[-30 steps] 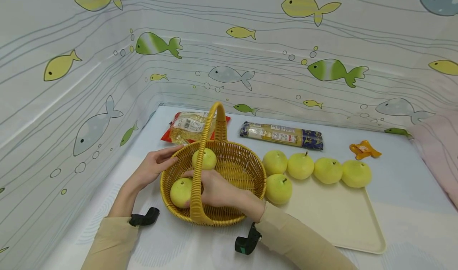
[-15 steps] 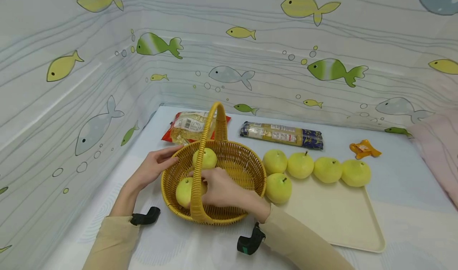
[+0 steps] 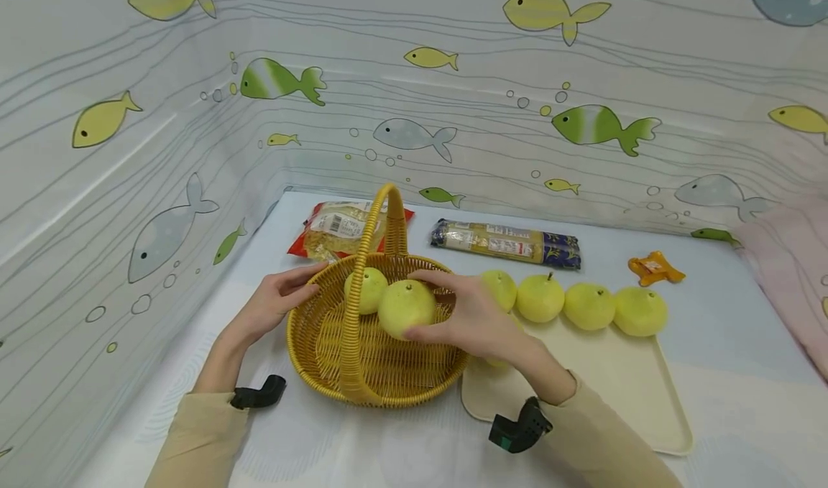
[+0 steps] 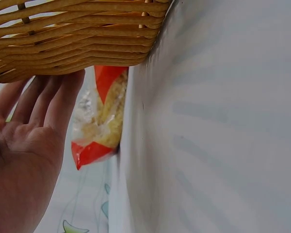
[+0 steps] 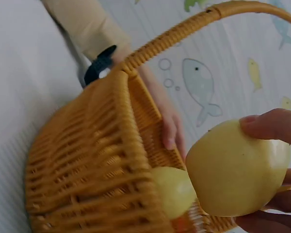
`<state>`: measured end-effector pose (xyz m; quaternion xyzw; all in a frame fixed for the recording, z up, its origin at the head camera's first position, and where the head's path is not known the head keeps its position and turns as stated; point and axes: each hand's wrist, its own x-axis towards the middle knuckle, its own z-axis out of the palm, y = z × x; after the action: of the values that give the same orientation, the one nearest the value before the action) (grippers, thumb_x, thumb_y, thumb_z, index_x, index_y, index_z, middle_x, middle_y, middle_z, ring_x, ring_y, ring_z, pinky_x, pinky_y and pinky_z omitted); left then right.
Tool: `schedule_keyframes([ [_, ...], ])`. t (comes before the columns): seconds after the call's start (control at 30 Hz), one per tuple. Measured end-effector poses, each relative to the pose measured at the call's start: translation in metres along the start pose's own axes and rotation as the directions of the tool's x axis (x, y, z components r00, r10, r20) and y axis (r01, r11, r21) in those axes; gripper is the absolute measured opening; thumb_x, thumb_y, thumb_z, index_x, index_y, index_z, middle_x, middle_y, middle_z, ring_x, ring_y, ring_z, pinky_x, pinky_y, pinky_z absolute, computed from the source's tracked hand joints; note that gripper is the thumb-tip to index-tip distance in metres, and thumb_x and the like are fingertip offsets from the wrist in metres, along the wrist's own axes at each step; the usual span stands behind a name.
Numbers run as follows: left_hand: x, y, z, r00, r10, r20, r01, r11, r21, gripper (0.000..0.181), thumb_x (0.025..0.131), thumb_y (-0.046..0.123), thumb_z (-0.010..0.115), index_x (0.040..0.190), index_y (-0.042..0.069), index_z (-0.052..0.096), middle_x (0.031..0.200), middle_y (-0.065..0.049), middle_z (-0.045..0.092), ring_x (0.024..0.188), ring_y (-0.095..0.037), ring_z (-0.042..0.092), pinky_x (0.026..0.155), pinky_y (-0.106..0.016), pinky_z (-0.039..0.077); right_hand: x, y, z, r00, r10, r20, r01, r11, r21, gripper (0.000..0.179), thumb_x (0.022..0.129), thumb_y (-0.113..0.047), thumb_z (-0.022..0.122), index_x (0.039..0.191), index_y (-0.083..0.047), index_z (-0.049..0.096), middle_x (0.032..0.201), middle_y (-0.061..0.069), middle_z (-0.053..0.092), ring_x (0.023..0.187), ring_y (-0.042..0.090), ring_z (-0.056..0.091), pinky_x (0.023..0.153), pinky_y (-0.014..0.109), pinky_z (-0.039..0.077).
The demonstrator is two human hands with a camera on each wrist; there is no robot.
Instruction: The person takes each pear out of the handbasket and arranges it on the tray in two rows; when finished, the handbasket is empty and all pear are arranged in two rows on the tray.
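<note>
My right hand (image 3: 475, 315) holds a yellow-green pear (image 3: 406, 308) between thumb and fingers, raised over the right part of a yellow wicker basket (image 3: 310, 362). The right wrist view shows this pear (image 5: 237, 170) close up, with fingertips (image 5: 269, 127) on its skin. A second pear (image 3: 367, 290) sits inside the basket behind the arched handle. My left hand (image 3: 274, 301) rests against the basket's left rim. In the left wrist view its fingers (image 4: 58, 104) lie straight along the outer wicker, their tips hidden by the basket.
Several pears (image 3: 540, 297) stand in an L-shape around a cream tray (image 3: 608, 380) on the right; one is mostly hidden behind my right hand. At the back lie a red-edged food bag (image 3: 336, 222), a long blue-ended noodle packet (image 3: 504, 244) and a small orange packet (image 3: 653, 267).
My right hand has lifted the front pear from the basket's left side and moved it rightward, past the handle. The left hand and basket have stayed about where they were.
</note>
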<state>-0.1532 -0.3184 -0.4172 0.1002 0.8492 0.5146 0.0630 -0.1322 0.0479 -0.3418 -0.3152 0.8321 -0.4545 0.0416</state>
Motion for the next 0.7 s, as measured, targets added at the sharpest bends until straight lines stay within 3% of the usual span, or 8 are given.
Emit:
schedule_keyframes([
  [0.2,-0.002,0.000,-0.001,1.000,-0.002,-0.001,0.002,1.000,0.000,0.047,0.102,0.033,0.058,0.147,0.019,0.052,0.150,-0.007,0.051,0.131,-0.025,0.054,0.094,-0.015,0.048,-0.016,0.005,-0.027,0.999,0.012,-0.053,-0.007,0.996,0.085,0.067,0.072,-0.025,0.092,0.133,-0.016,0.064,0.132,0.000,0.065,0.117,0.020,0.065,0.092,0.028,0.055],
  [0.4,-0.001,0.000,-0.001,1.000,-0.007,-0.002,0.007,1.000,-0.008,0.048,0.102,0.033,0.059,0.147,0.018,0.052,0.150,-0.008,0.051,0.132,-0.030,0.052,0.093,-0.014,0.047,-0.037,0.012,-0.054,0.990,0.049,-0.129,-0.040,0.997,0.071,0.066,0.072,-0.022,0.092,0.132,-0.016,0.065,0.133,0.002,0.065,0.120,0.022,0.063,0.093,0.028,0.055],
  [0.7,0.001,-0.001,0.000,1.000,-0.012,-0.002,0.012,1.000,-0.018,0.048,0.102,0.032,0.059,0.147,0.019,0.052,0.150,-0.007,0.051,0.132,-0.030,0.052,0.093,-0.015,0.048,-0.075,0.034,-0.095,0.967,0.115,-0.225,-0.125,0.992,-0.029,0.063,0.076,-0.017,0.089,0.134,-0.019,0.063,0.130,0.000,0.065,0.108,0.002,0.063,0.088,0.017,0.053],
])
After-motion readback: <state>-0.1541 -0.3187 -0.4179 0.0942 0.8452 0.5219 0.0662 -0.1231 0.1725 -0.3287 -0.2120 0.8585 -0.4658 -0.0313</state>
